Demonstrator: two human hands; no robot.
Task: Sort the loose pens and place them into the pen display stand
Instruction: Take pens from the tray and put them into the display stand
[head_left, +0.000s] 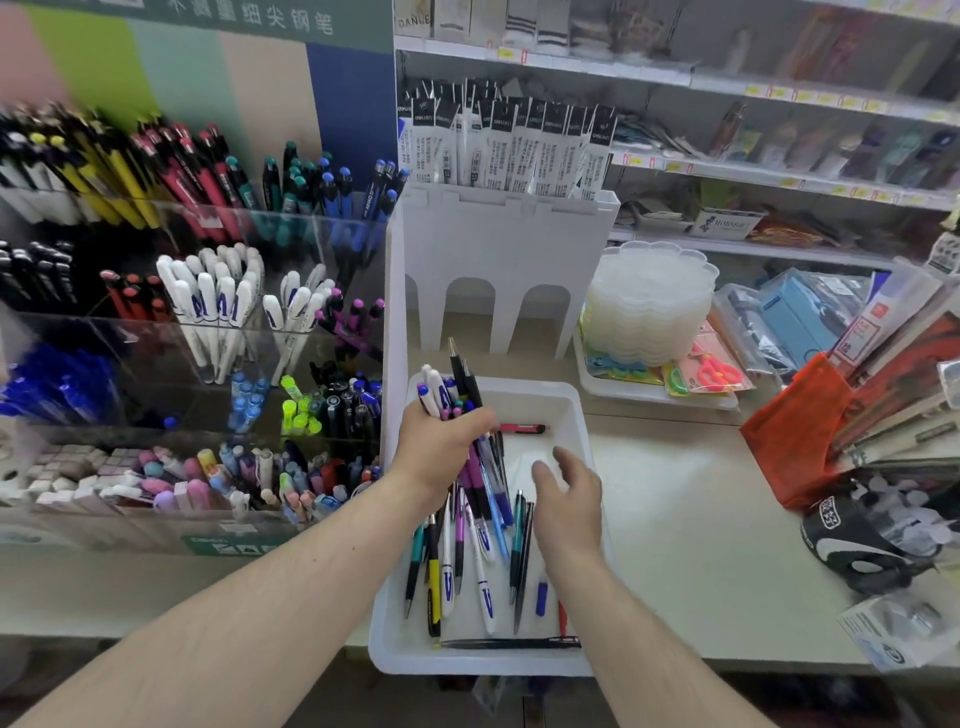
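— Head view, what have you got hold of?

— My left hand (441, 441) grips a bunch of pens (470, 431), fingers curled round the middle of it. Mixed lot: white barrels with blue print, purple, blue and black ones. Tips fan up past my knuckles, the other ends hang down towards the tray. My right hand (566, 499) holds nothing; fingers spread and loosely bent, palm turned left, hovering just beside the bunch and over the tray.

— And the loose ones?

— Lying in the white tray (576, 410) on the counter (701, 545). Most run lengthwise in the near half: a teal pen (414, 566), a yellow and black one (434, 587), several white ones, dark ones to the right. One black pen (511, 643) lies crosswise along the near wall. A short red item (522, 428) sits alone at the far end; cannot tell what it is.

— The stand?

— The clear pen display stand (197, 332) is left of the tray, touching or just beside it, tiered compartments sorted by colour: yellow, red, teal, blue at the back, white in the middle, erasers in front. Behind the tray stands a white rack (498, 244) of packaged refills.
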